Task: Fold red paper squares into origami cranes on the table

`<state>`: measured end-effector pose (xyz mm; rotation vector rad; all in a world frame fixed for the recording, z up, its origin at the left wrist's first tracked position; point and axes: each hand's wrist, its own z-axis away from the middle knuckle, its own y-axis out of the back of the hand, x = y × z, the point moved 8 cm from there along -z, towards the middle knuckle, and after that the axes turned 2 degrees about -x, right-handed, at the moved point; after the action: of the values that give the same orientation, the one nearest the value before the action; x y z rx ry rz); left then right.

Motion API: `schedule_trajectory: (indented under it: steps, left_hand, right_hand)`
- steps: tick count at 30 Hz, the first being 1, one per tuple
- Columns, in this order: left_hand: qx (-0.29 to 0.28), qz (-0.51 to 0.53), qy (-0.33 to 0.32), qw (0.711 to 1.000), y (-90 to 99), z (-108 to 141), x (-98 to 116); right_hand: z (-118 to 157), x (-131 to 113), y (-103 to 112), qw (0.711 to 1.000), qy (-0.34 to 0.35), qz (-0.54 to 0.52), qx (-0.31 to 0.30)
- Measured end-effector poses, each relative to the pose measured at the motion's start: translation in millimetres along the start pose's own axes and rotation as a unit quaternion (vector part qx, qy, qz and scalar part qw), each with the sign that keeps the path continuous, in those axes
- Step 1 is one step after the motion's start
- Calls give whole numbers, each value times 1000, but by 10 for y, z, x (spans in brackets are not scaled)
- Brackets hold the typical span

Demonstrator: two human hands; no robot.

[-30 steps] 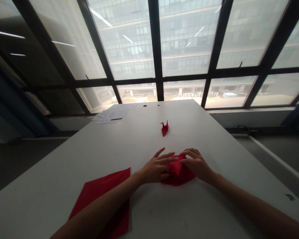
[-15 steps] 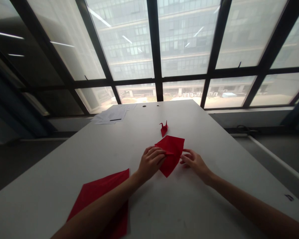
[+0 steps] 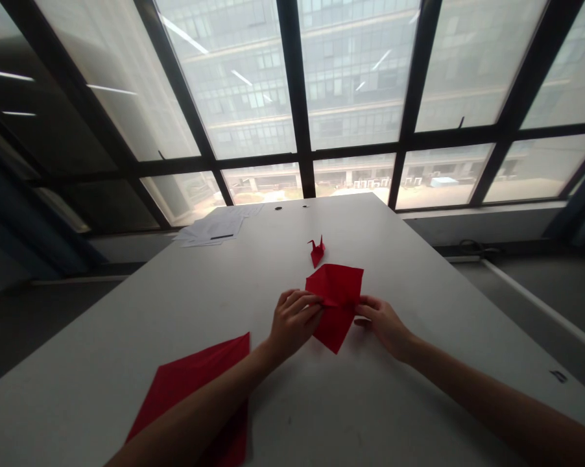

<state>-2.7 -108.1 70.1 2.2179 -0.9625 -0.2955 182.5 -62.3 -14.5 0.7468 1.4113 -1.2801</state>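
Observation:
A creased sheet of red origami paper (image 3: 338, 282) is held between my two hands, just above the table. My left hand (image 3: 295, 321) grips it from the left, with fingers closed over its middle fold. On the opposite side, my right hand (image 3: 382, 324) pinches the right edge between thumb and fingers. Just beyond the sheet stands a small folded red paper crane (image 3: 316, 251). Under my left forearm lies more red paper (image 3: 195, 376), partly covered by the arm.
The white table (image 3: 292, 415) stretches away to tall dark-framed windows (image 3: 353, 78). White papers (image 3: 212, 228) with a dark pen (image 3: 222, 237) on them lie at the far left. A small dark mark or label (image 3: 558, 376) sits near the right edge.
My right hand has closed onto the right edge of the red sheet, where its fingers were looser before. The sheet has turned slightly, and its lower corner has moved right.

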Motion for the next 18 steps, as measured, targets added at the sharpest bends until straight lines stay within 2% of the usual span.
schedule_trajectory:
  steps: [4,9,18]
  left_hand:
    - [-4,19,6,1000,1,-20,11]
    - [-17,29,38,999,-44,-19,-31]
    - [17,88,86,992,-77,37,-160]
  right_hand:
    - [-6,-12,-72,999,14,-25,-36]
    - [-24,0,-53,998,12,-61,-33]
    - [-16,11,-48,997,-2,-68,-46]
